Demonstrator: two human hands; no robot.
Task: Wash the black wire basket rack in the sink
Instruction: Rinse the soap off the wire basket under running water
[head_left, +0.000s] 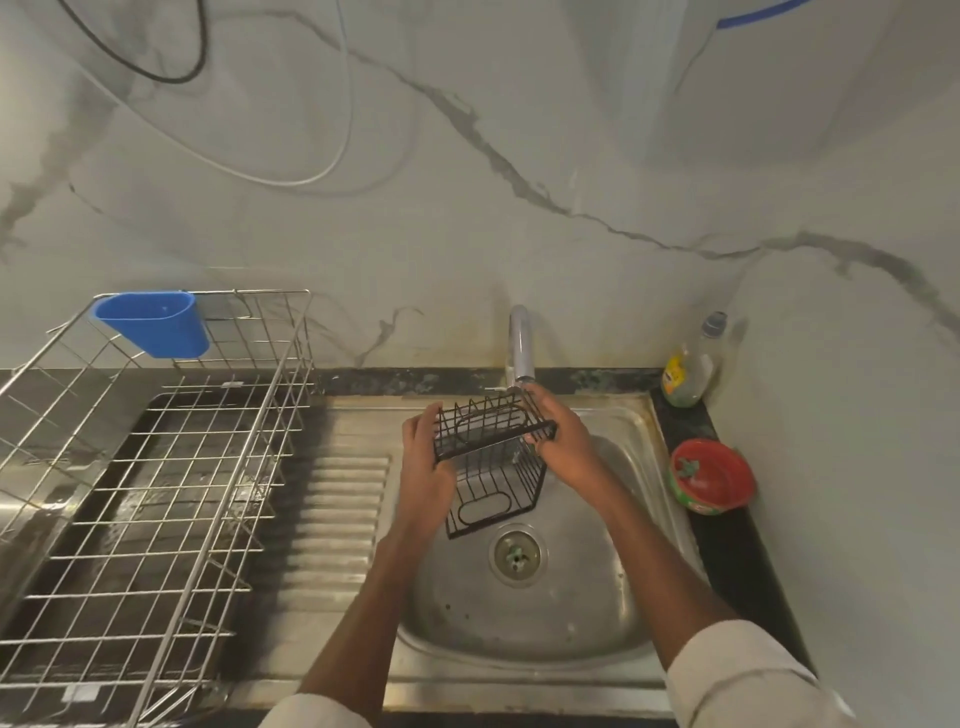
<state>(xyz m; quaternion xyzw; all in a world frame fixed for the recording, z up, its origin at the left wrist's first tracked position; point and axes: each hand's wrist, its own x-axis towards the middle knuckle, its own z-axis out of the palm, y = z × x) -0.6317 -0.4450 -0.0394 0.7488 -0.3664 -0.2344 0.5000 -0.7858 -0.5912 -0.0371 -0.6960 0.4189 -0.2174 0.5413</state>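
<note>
1. The black wire basket rack (491, 462) is held in the air over the steel sink (613, 613), tilted, just below the spout of the faucet (521, 345) and above and behind the drain (518, 554).
2. The left hand (423, 467) grips the rack's left side: the thumb lies along the near left edge and the fingers curl up behind the top left corner.
3. The right hand (563, 439) holds the rack's right side, fingers curled over the dark top rail at the right corner, with fingertips close under the faucet's spout.
4. The rack sits between the two hands, its open wire walls facing the camera and its lower end hanging toward the drain without touching the basin.
5. I cannot tell whether water is running from the faucet.
6. Left of the sink, a silver wire dish rack (156, 493) stands on the desk, with a blue plastic cup (156, 325) hooked on its far rim.
7. At the right, on the dark desk (737, 551), stand a red bowl (711, 478) and, in the far corner, a bottle with a yellow label (693, 369).
</note>
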